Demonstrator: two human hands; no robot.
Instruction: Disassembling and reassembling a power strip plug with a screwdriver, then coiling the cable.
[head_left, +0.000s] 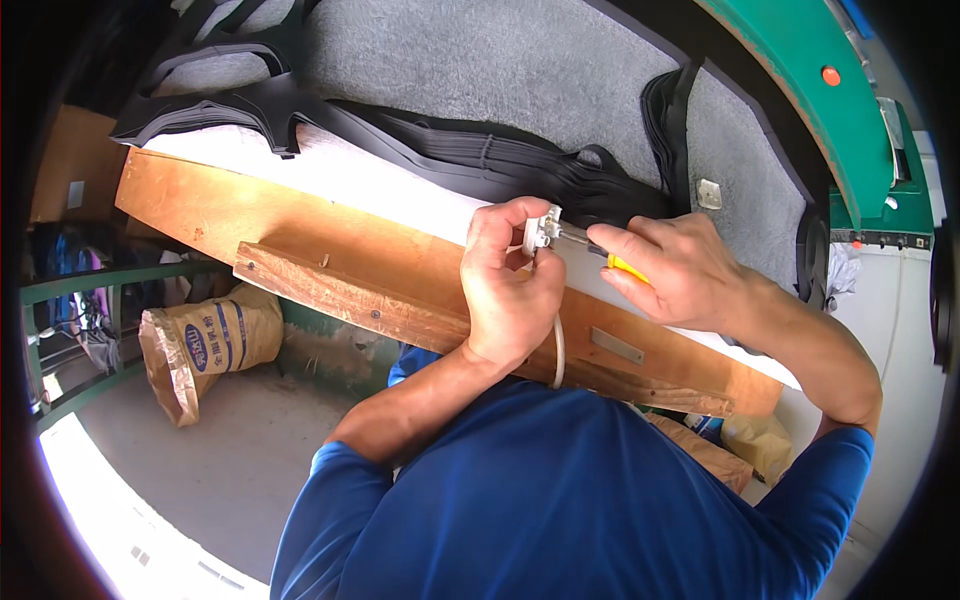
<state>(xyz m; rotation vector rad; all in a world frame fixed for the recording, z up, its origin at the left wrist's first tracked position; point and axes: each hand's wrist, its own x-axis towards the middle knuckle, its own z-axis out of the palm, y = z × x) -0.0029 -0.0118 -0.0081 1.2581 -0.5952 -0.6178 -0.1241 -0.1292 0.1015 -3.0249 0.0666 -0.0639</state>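
Observation:
My left hand [511, 290] pinches a small white electrical fitting [541, 230] between thumb and fingers; whether it is a plug or a socket I cannot tell. Metal parts show on its right side. Below that hand a white cable [559, 352] hangs over the board's front edge. My right hand [690, 268] is closed around a screwdriver [627, 268] with a yellow and black handle. Its metal shaft points left, and the tip meets the fitting or lies very close to it. My fingers hide part of both things.
Stacked black cut sheets [500, 160] lie on grey felt-like material [480, 70] beyond my hands. A small white square piece [709, 194] sits at the right. The wooden board [270, 205] runs along the near side. A green machine arm [800, 80] curves at far right; a paper sack [215, 340] lies lower left.

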